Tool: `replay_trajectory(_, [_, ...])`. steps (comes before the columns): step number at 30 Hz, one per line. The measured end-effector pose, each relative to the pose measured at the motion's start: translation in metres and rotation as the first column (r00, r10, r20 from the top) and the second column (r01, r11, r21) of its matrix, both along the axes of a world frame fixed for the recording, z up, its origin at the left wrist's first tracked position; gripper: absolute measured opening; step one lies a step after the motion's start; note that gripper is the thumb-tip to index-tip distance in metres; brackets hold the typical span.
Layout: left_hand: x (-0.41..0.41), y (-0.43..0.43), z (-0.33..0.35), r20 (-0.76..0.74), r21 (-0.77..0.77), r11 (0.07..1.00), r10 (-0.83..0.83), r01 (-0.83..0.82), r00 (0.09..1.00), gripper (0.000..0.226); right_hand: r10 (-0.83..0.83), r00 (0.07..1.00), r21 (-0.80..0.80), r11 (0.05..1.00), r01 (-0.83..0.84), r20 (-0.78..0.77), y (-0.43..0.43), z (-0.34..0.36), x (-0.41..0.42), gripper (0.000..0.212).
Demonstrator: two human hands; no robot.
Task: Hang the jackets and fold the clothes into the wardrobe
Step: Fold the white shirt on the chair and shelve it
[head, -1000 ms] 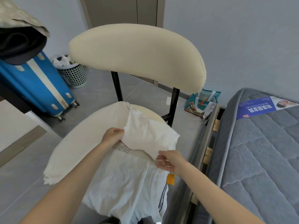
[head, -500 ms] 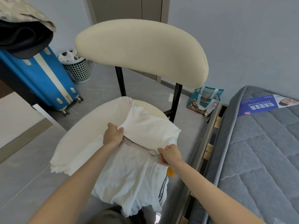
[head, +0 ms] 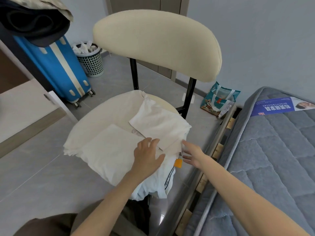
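Note:
A white garment [head: 109,147] lies spread over the seat of a cream chair [head: 153,41], with both sleeve parts folded in across its middle. Its lower part hangs off the front of the seat, and an orange tag [head: 178,163] dangles at its right edge. My left hand [head: 148,155] lies flat on the folded cloth with the fingers straight. My right hand [head: 192,155] hovers open just right of the garment's edge, fingers spread and holding nothing.
A grey mattress [head: 272,150] on a bed frame runs along the right. A teal printed bag [head: 219,101] sits on the floor behind the chair. At left stand a blue suitcase [head: 56,68] under dark clothes, a mesh bin [head: 90,60] and a light desk [head: 22,106].
Both hands have let go of the cloth they were pinching. The left side is now folded flat over the middle, and both hands have drawn back toward the front of the seat.

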State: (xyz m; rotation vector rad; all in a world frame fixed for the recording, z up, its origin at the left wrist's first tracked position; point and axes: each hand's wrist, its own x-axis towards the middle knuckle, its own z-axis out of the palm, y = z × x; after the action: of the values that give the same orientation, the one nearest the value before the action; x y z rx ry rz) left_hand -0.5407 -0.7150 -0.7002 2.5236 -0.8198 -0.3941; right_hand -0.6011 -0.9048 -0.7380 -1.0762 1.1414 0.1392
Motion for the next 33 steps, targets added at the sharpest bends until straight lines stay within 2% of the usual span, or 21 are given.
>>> replay_trajectory(2, [-0.020, 0.012, -0.012, 0.009, 0.161, 0.984, -0.079, 0.077, 0.997, 0.085, -0.021, 0.999, 0.152, 0.988, 0.016, 0.032, -0.002, 0.000, 0.003, 0.055])
replay_trajectory(4, [-0.037, 0.029, -0.027, -0.012, 0.246, 0.963, -0.113, 0.112, 0.994, 0.110, -0.014, 0.999, 0.233, 0.973, 0.004, 0.041, -0.004, -0.001, 0.007, 0.069])
replay_trajectory(7, [-0.061, 0.054, -0.048, 0.064, 0.258, 0.961, -0.120, 0.100, 0.991, 0.131, 0.009, 1.000, 0.205, 0.979, -0.013, 0.019, -0.003, -0.005, 0.011, 0.086])
replay_trajectory(11, [-0.085, 0.068, -0.057, 0.210, 0.275, 0.960, -0.120, 0.060, 0.970, 0.146, -0.038, 0.998, 0.160, 0.987, 0.031, 0.040, -0.003, -0.011, 0.018, 0.080])
replay_trajectory(15, [-0.096, 0.068, -0.063, 0.301, 0.319, 0.948, -0.118, 0.017, 0.946, 0.144, -0.094, 0.994, 0.106, 0.990, 0.089, 0.047, -0.002, -0.013, 0.018, 0.062])
replay_trajectory(18, [-0.104, 0.060, -0.068, 0.354, 0.292, 0.955, -0.049, -0.061, 0.934, 0.128, -0.135, 0.990, 0.068, 0.989, 0.132, 0.040, -0.005, -0.010, 0.010, 0.056])
replay_trajectory(22, [-0.111, 0.052, -0.076, 0.357, 0.257, 0.959, 0.024, -0.123, 0.934, 0.131, -0.116, 0.987, 0.148, 0.984, 0.099, 0.111, -0.010, -0.004, 0.004, 0.039])
replay_trajectory(24, [-0.111, 0.052, -0.078, 0.365, 0.249, 0.959, 0.036, -0.135, 0.930, 0.132, -0.123, 0.985, 0.137, 0.985, 0.107, 0.120, -0.010, -0.001, 0.006, 0.034])
replay_trajectory(26, [-0.110, 0.051, -0.080, 0.363, 0.241, 0.960, 0.044, -0.139, 0.931, 0.131, -0.157, 0.980, 0.109, 0.984, 0.143, 0.126, -0.009, 0.003, 0.010, 0.035])
replay_trajectory(29, [-0.109, 0.047, -0.081, 0.352, 0.202, 0.967, 0.074, -0.153, 0.933, 0.122, -0.169, 0.974, 0.191, 0.972, 0.139, 0.153, -0.010, 0.015, 0.018, 0.037])
replay_trajectory(31, [-0.108, 0.047, -0.082, 0.359, 0.178, 0.974, 0.070, -0.142, 0.931, 0.115, -0.136, 0.984, 0.222, 0.969, 0.107, 0.118, -0.012, 0.021, 0.026, 0.045])
replay_trajectory(33, [-0.108, 0.049, -0.082, 0.382, 0.172, 0.977, 0.052, -0.126, 0.923, 0.102, -0.045, 0.996, 0.164, 0.986, 0.032, 0.076, -0.010, 0.022, 0.033, 0.054])
